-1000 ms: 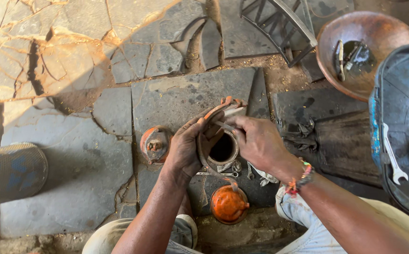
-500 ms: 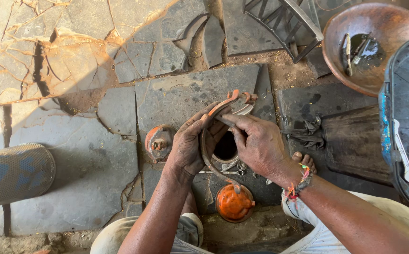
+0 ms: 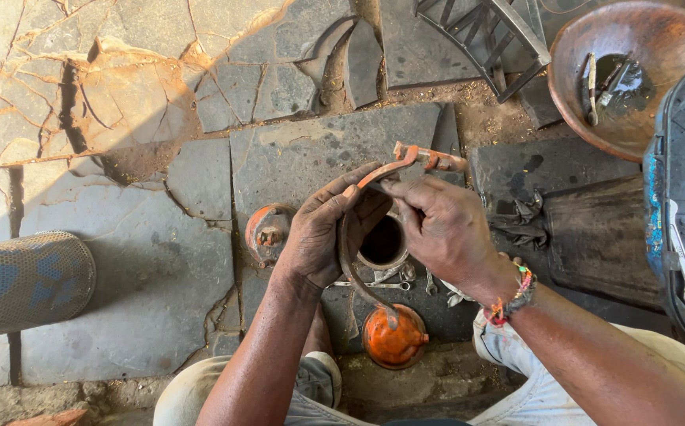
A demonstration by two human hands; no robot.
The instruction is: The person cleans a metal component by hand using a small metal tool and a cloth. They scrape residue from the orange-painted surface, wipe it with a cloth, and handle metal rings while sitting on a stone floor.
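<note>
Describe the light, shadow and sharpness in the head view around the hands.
Head view: hard sun lights the cracked stone at upper left; a slanted shadow edge runs across it, and the rest lies in even shade. The left hand, right hand and curved orange strap between them are sharp, without glare. The basin glints faintly.

So the curved orange clamp band (image 3: 374,177) has swung round: its bolted end sat right over the fingers a second ago, now it pokes out to the right, clear of the right hand (image 3: 445,229). That hand's fingers have slid up onto the band near the top, and the pale tool it was pinching before is out of sight. The left hand (image 3: 322,237) has opened out a bit along the curve.
</note>
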